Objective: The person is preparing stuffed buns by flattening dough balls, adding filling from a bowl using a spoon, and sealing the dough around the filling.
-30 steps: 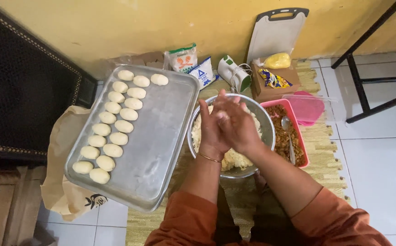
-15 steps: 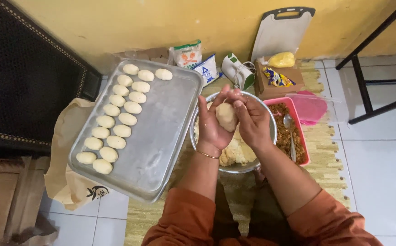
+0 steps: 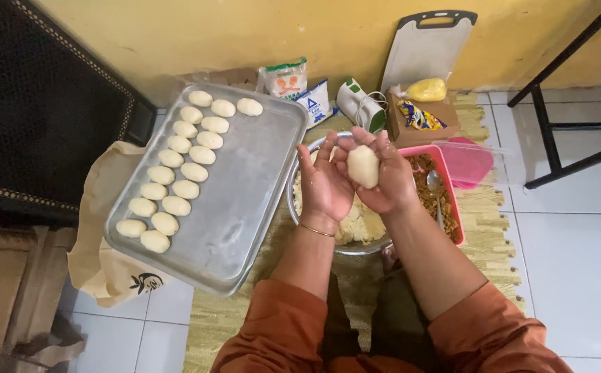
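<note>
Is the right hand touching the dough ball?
Touching. The head view shows the dough ball lying in the right hand, resting against its palm and fingers, above the metal bowl. The left hand is open beside it.

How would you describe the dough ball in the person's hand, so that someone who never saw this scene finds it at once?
Start at the large metal tray on the floor, then move right to the steel bowl beside it. Above the bowl, the right hand cups a pale dough ball, with the left hand open beside it. It is the only ball held in the air; the others lie in rows on the tray.
</note>
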